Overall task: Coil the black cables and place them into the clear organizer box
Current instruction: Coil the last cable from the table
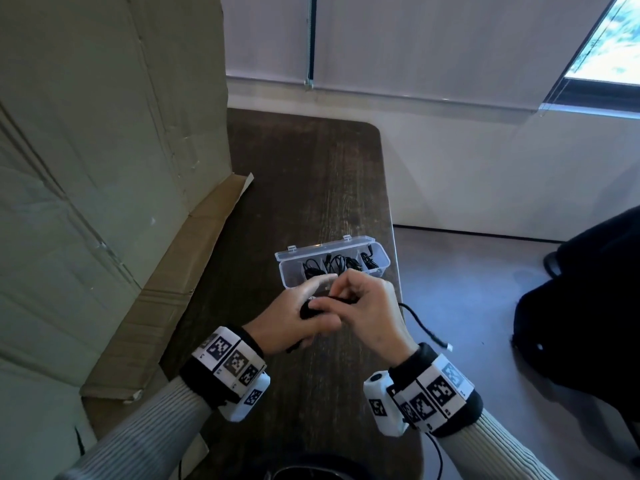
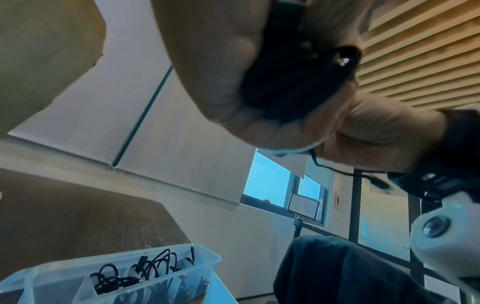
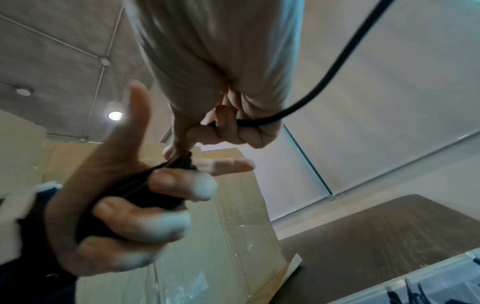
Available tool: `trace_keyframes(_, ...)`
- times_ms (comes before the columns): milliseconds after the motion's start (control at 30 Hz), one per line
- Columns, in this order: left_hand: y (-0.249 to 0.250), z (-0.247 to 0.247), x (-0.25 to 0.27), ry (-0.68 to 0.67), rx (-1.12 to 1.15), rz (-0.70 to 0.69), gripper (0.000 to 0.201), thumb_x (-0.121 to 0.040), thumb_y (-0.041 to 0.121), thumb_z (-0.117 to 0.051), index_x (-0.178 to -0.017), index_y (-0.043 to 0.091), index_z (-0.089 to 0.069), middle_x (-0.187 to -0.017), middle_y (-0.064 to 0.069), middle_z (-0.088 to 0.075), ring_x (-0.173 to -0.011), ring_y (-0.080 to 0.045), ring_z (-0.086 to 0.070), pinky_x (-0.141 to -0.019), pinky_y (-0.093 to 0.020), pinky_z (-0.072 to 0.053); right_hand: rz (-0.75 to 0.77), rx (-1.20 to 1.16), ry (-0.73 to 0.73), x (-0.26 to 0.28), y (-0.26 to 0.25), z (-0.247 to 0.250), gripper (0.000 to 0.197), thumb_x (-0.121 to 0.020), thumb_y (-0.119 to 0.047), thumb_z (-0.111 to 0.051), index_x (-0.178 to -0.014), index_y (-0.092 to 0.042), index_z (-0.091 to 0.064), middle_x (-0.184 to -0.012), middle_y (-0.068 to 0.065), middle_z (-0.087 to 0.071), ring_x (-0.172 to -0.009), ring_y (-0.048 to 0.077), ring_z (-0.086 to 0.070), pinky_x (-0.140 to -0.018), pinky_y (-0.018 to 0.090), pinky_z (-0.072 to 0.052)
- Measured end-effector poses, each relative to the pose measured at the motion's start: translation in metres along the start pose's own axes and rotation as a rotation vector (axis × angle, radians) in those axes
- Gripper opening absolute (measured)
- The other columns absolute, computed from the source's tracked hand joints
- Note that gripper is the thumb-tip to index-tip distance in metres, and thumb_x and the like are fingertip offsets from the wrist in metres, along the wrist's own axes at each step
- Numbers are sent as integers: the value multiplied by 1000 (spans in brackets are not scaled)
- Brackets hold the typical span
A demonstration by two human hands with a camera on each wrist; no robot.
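Observation:
Just in front of the clear organizer box [image 1: 291,268], both hands meet over the dark table. My left hand [image 1: 294,315] holds a coil of black cable [image 1: 307,310] wound round its palm, seen close in the left wrist view as a black cable coil [image 2: 285,82]. My right hand [image 1: 363,299] pinches the same cable [image 3: 259,123] beside the coil. The cable's loose tail [image 1: 420,322] hangs off to the right and ends in a white connector [image 1: 449,348]. The organizer box [image 2: 182,273] stands with its lid open, and coiled black cables [image 1: 337,263] lie in its compartments.
A large cardboard sheet [image 1: 104,140] leans along the table's left side, with a folded flap [image 1: 194,244] lying on the table [image 1: 304,174]. The table's right edge runs just past the box. A dark padded object [image 1: 588,306] sits on the floor to the right.

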State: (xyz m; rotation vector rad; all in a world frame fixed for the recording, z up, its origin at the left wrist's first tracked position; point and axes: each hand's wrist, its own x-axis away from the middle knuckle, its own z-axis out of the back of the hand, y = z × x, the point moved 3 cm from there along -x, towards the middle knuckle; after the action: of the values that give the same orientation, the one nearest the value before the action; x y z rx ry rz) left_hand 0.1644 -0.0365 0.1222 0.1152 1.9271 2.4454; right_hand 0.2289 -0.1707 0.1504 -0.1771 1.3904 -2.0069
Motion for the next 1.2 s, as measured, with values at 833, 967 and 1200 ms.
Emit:
trace_keyframes(833, -14, 13, -1, 469, 28, 7, 27, -98, 27, -47, -83, 14, -66, -70, -8, -66, -59, -25, -58, -60, -40, -49, 385, 450, -652, 22, -37, -36, 25, -96, -23, -53, -90, -5, -69, -89, 7, -65, -80, 22, -61, -74, 37, -53)
trace_keyframes(967, -12, 0, 1, 224, 269, 64, 44, -94, 38, -43, -87, -2, -59, -81, -21, -61, -72, -36, -55, -65, -38, -47, 427, 325, -522, 5, -46, -20, 14, -90, -20, -63, -91, -11, -74, -91, 1, -70, -84, 11, -63, -79, 33, -53)
trace_keyframes(1200, -9, 13, -4, 469, 266, 161, 23, -82, 10, -70, -104, 4, -66, -83, -11, -64, -71, -21, -60, -60, -26, -51, 444, 306, -607, 17, -42, -15, 16, -90, -26, -65, -90, -14, -76, -83, -2, -67, -79, 1, -52, -76, 22, -49)
